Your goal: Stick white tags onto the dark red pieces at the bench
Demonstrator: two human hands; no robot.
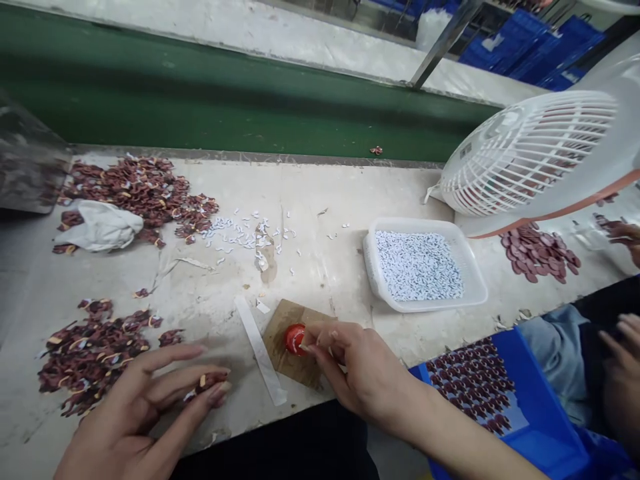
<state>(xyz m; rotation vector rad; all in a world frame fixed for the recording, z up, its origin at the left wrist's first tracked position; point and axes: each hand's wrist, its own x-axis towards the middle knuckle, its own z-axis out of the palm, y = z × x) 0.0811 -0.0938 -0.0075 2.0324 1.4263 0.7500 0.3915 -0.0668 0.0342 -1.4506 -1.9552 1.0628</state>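
Piles of small dark red pieces (pixel 135 190) lie at the far left of the pale surface (pixel 325 267), with a crumpled white cloth (pixel 100 225) resting against them. A second heap of the same red pieces (pixel 90 353) sits nearer, just beside the left hand (pixel 145 407). That hand lies low with its fingers spread, and one small red piece (pixel 209 381) sits under the fingertips; I cannot tell if the grip is pinching it or only touching it. It looks thin, light and bendy, so it would be best picked up by its edges with two fingertips (a hard squeeze could fold it).

Next come tiny white bits (pixel 240 233) scattered on the surface, then a white paper strip (pixel 260 350) lying flat beside a brown board (pixel 285 340). A round red thing (pixel 295 339) sits on the board. The right hand (pixel 365 370) has its fingertips pressed together on it, holding it from the side. It looks small, smooth and hard, so it may slip.

Further right stands a white tray (pixel 373 257) full of little white bits, then a white fan (pixel 535 153) with more red pieces (pixel 537 252) near its base. A blue bin (pixel 530 393) below the edge holds red pieces too. Another person's hands (pixel 620 373) show at the far right.
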